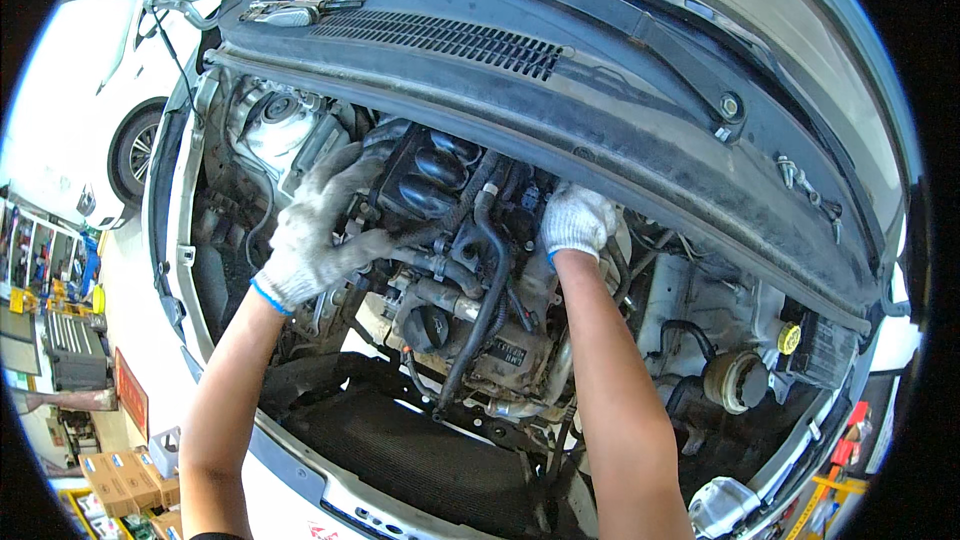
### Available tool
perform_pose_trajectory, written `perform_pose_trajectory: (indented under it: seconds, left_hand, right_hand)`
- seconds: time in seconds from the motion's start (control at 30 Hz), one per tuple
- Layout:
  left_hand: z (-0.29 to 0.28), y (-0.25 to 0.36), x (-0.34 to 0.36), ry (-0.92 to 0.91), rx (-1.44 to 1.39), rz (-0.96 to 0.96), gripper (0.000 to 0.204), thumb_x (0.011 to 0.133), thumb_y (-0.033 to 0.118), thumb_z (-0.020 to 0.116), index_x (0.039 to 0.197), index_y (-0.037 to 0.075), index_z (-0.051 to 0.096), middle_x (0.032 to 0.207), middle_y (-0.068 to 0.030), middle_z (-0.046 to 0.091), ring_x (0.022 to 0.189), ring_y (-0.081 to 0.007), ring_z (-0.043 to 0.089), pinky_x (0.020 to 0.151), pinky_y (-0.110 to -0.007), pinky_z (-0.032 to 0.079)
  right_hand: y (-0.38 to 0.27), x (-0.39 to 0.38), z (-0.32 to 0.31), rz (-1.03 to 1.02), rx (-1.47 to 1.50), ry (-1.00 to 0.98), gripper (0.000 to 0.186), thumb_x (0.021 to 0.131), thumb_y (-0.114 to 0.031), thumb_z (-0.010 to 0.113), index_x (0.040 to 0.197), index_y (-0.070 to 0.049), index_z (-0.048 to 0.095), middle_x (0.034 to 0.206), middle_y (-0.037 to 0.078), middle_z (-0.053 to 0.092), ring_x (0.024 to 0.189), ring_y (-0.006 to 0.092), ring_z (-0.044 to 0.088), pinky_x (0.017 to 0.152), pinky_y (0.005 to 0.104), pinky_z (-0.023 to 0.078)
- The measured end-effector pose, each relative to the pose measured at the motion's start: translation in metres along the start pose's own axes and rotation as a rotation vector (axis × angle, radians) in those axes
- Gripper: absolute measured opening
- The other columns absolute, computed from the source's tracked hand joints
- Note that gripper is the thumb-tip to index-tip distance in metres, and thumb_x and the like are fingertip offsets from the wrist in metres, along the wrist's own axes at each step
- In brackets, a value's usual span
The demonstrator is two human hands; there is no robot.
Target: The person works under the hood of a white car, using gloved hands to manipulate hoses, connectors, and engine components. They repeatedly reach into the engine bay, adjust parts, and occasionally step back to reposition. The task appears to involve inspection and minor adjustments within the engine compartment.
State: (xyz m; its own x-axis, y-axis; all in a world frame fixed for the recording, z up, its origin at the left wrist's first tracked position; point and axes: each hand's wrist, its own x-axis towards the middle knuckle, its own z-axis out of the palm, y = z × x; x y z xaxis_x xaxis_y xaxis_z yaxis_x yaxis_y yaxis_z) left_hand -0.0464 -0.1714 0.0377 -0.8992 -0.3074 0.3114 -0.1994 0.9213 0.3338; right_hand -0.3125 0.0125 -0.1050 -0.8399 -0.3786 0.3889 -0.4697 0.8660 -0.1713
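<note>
White-gloved left hand (325, 225) is hovering, fingers parted, nothing visibly held, beside the black manifold (436, 185) sitting on the engine (510, 355); right hand (580, 220) is reaching in, grip hidden; work seemingly ongoing, oil cap (427, 327) sitting fitted, remainder unclear.

head-worn fisheye, facing down, close above engine (512, 352)

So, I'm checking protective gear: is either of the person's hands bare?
No, the left hand and the right hand both wear whitish gloves.
</note>
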Motion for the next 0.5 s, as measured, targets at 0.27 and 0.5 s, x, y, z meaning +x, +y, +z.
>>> perform_pose_trajectory:
  seconds: [0.27, 0.5]
  left_hand:
    - [0.029, 0.028, 0.024, -0.12, 0.085, 0.094, 0.066, 0.079, 0.021, 0.081, 0.14, 0.01, 0.059, 0.154, -0.0236, 0.046, 0.143, -0.0464, 0.042, 0.119, -0.055, 0.035]
    - [0.034, 0.032, 0.033, -0.114, 0.045, 0.034, 0.069, 0.073, 0.02, 0.084, 0.138, 0.011, 0.062, 0.154, -0.0212, 0.047, 0.142, -0.0463, 0.042, 0.118, -0.053, 0.039]
  right_hand:
    - [0.0, -0.002, -0.008, -0.026, 0.084, -0.014, 0.032, 0.098, -0.032, 0.057, 0.116, -0.013, 0.077, 0.118, 0.015, 0.075, 0.105, 0.0386, 0.072, 0.089, 0.0549, 0.055]
    - [0.0, -0.006, 0.003, 0.007, 0.253, -0.003, 0.041, 0.097, -0.045, 0.058, 0.115, -0.014, 0.077, 0.118, 0.014, 0.075, 0.109, 0.041, 0.069, 0.093, 0.0662, 0.047]
